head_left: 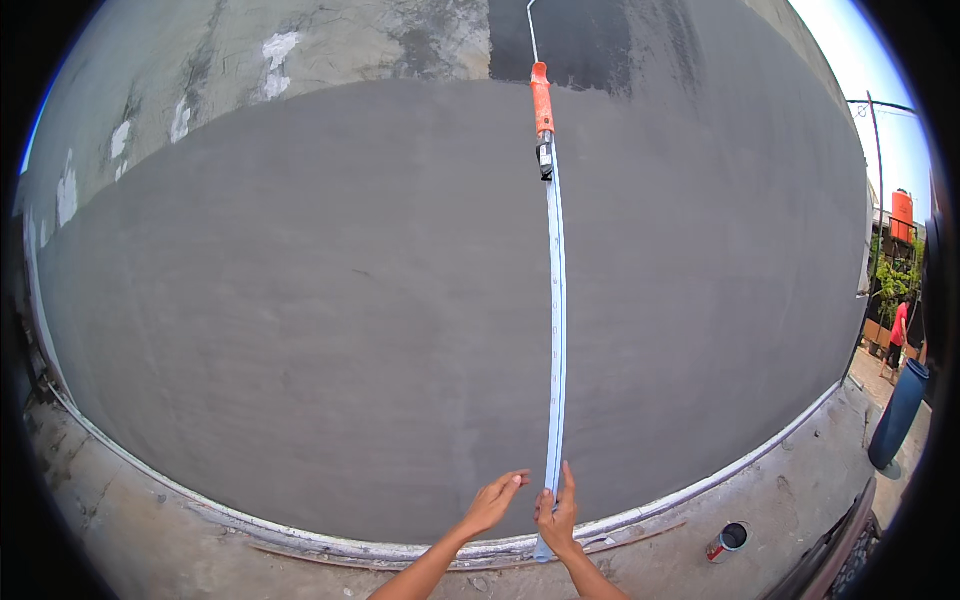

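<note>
A long pale blue-white metal channel pole stands upright before the grey wall. An orange paint roller handle is fixed to its top with a dark binding; a thin bent metal rod runs up from it, and its far end is out of view. Near the pole's lower end, my right hand grips it, thumb across the front and one finger stretched upward along the side. Just left of the pole and apart from it, my left hand hovers with fingers loosely bent and nothing visible in them.
The grey wall has a darker wet-looking patch at the top. On the concrete floor to the right stands an open paint can. Beyond the wall's right edge are a blue drum and a person in red.
</note>
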Demonstrator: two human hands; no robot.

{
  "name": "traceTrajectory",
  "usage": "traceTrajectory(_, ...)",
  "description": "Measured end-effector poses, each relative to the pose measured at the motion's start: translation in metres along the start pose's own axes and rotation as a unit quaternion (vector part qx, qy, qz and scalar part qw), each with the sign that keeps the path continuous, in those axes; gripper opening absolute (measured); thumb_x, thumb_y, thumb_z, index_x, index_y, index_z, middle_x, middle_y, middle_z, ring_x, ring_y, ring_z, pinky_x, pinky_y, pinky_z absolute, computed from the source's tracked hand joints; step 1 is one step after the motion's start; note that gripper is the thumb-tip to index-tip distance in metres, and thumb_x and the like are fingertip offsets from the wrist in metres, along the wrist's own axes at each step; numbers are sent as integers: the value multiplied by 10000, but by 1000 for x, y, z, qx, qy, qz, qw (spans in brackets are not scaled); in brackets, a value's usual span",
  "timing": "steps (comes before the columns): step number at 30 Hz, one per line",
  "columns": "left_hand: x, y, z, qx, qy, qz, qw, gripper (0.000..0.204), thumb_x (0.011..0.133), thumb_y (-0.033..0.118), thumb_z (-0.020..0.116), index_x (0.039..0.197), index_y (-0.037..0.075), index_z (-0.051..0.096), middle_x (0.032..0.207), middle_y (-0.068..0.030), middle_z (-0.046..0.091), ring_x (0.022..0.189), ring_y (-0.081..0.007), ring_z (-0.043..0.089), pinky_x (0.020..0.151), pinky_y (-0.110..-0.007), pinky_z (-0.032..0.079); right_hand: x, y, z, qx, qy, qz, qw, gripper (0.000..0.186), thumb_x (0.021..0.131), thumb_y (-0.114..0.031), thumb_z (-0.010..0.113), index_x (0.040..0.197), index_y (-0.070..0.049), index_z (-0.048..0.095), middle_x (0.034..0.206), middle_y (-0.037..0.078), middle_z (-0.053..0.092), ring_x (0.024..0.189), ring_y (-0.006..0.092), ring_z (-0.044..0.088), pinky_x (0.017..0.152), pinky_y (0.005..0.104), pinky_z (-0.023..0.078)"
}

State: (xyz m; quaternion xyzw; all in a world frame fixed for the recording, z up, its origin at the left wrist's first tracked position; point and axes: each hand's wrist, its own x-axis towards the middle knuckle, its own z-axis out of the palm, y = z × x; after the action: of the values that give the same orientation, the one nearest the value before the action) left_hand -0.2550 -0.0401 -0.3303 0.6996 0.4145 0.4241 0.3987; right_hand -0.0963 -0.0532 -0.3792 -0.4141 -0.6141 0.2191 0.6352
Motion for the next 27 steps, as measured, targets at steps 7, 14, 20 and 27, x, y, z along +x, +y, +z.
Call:
traceTrajectory(7, 89, 34, 23, -229, 111, -9, 967, 648, 1043, 560, 280, 1295, 23, 540, 1064, -132, 662, 1034, -200, 623, 929, -338, 479, -99, 116, 12, -93, -122, 51, 987, 425, 1014, -186, 472, 1364, 1, 319, 728, 141, 646, 640, 314, 663, 583, 418, 510)
traceTrajectory(14, 112, -19, 103, -221, 307, -24, 925, 605, 1042, 560, 265, 784, 67, 503, 544, 11, 422, 456, -83, 410, 425, -240, 305, -140, 177, -44, -220, -306, 168, 911, 441, 953, -287, 528, 1289, -34, 396, 883, 274, 676, 777, 465, 665, 699, 545, 511)
traceTrajectory(20, 51, -86, 152, -161, 335, -67, 926, 672, 1038, 550, 277, 664, 45, 516, 500, 1, 433, 441, -98, 411, 424, -256, 296, -102, 169, -104, -126, -321, 177, 922, 608, 933, -175, 565, 1479, -86, 312, 1155, 205, 651, 1077, 333, 649, 904, 447, 509)
traceTrajectory(27, -35, -100, 131, -17, 241, -135, 961, 745, 1011, 637, 264, 611, 48, 482, 499, -10, 420, 444, -111, 400, 436, -270, 277, 40, 52, -188, 159, -182, 179, 954, 722, 973, -439, 576, 1534, -117, 254, 1410, 207, 503, 1315, 382, 486, 1105, 525, 391)
